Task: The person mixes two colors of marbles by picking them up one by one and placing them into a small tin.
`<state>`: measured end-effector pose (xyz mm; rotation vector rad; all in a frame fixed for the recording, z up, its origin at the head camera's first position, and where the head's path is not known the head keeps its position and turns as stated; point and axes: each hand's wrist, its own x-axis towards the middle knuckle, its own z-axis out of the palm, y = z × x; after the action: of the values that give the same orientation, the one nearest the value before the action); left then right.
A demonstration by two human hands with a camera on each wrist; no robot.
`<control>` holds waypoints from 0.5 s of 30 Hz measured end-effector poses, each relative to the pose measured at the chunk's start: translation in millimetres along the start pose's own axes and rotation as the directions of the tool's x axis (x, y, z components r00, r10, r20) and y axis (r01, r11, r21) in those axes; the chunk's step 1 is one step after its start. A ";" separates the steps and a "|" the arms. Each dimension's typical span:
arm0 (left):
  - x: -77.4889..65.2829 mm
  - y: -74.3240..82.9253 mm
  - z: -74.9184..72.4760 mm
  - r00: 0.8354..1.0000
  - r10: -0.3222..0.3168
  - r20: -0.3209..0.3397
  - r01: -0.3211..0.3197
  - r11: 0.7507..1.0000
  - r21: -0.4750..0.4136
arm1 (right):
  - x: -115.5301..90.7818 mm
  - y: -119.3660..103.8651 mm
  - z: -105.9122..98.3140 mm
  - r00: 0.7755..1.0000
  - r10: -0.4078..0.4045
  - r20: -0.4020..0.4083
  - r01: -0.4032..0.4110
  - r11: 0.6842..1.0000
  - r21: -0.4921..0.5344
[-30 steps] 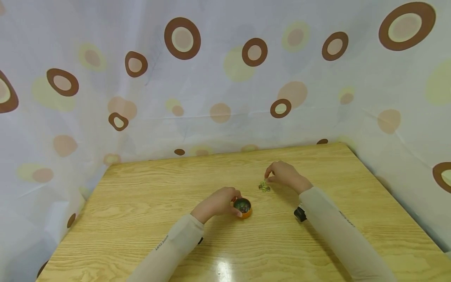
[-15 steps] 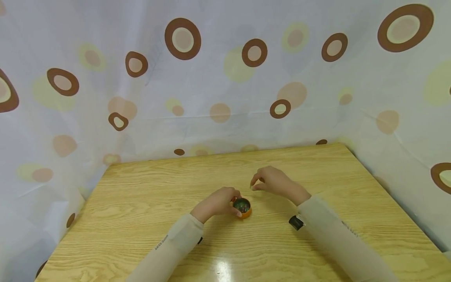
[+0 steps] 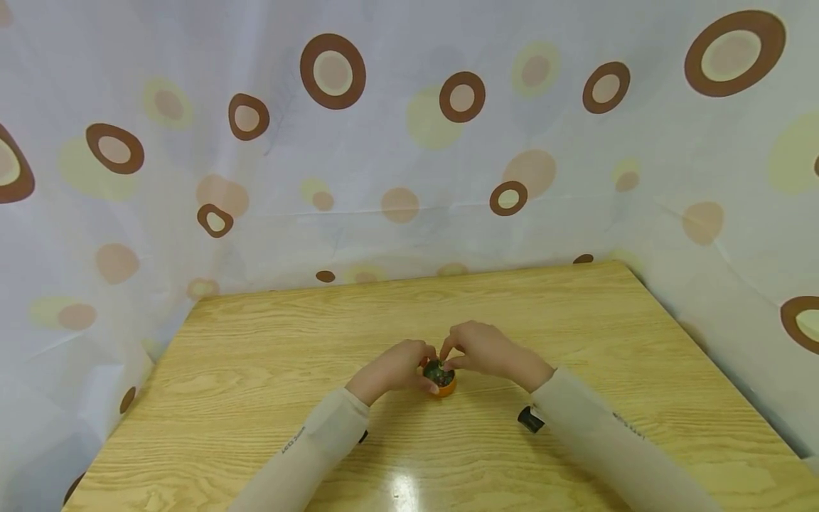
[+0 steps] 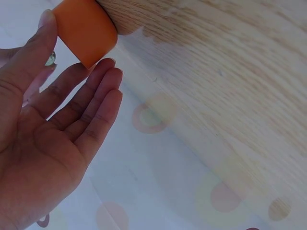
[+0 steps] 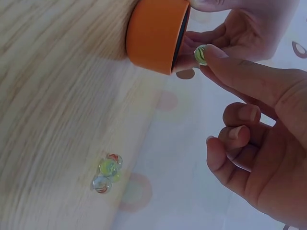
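An orange cup (image 3: 446, 388) with a dark inside stands on the table, and small shiny things lie in it. My left hand (image 3: 399, 366) steadies it, thumb and fingertips at opposite sides of the rim; in the left wrist view the cup (image 4: 86, 31) shows its orange outer wall. My right hand (image 3: 489, 350) is over the cup's right edge. In the right wrist view its thumb and forefinger pinch a clear marble (image 5: 200, 55) with a green swirl, just outside the cup's mouth. Its other fingers are curled loosely in the air.
Several clear marbles (image 5: 108, 170) with coloured swirls lie clustered on the wooden table (image 3: 269, 355); my right hand hides them in the head view. A white curtain (image 3: 384, 142) with brown and pastel spots hangs behind the table. A black wrist device (image 3: 530, 419) is under the right sleeve.
My right hand has moved left and toward me, from the marble cluster to the cup, carrying one marble. The left hand and the cup have stayed in place.
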<state>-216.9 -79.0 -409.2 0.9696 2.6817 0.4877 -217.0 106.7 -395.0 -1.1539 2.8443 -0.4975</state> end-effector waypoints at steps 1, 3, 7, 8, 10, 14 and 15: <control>0.0 -0.2 0.0 1.000 -0.001 0.000 0.001 1.000 -0.003 | 0.1 -0.5 1.2 1.000 -0.002 0.005 0.002 1.000 0.004; -0.2 -0.4 0.0 1.000 0.000 0.002 0.000 1.000 -0.006 | -0.4 -1.4 2.6 1.000 -0.012 0.013 0.012 1.000 0.021; -0.5 0.0 -0.5 1.000 0.001 0.000 -0.001 1.000 -0.011 | -1.8 -0.9 1.5 0.999 -0.032 0.004 0.031 0.999 0.031; -0.5 0.1 -0.5 1.000 0.000 0.001 0.000 1.000 -0.011 | -2.3 -0.6 -0.1 0.999 -0.031 -0.006 0.031 0.999 0.032; -0.4 0.3 -0.8 1.000 -0.001 -0.001 0.001 1.000 -0.009 | -2.7 0.7 -3.9 0.999 -0.031 -0.032 0.031 0.999 0.024; -0.3 0.8 -0.8 1.000 -0.009 0.003 0.009 1.000 0.007 | -3.8 4.2 -13.7 0.998 -0.006 -0.069 0.009 0.999 0.050; -0.4 0.8 -0.8 1.000 -0.012 0.004 0.012 1.000 0.009 | -4.2 5.8 -15.4 0.997 0.001 -0.073 0.003 0.998 0.061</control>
<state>-216.4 -78.8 -408.1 0.9560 2.6870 0.4709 -220.1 117.8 -382.5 -1.1502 2.8678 -0.6347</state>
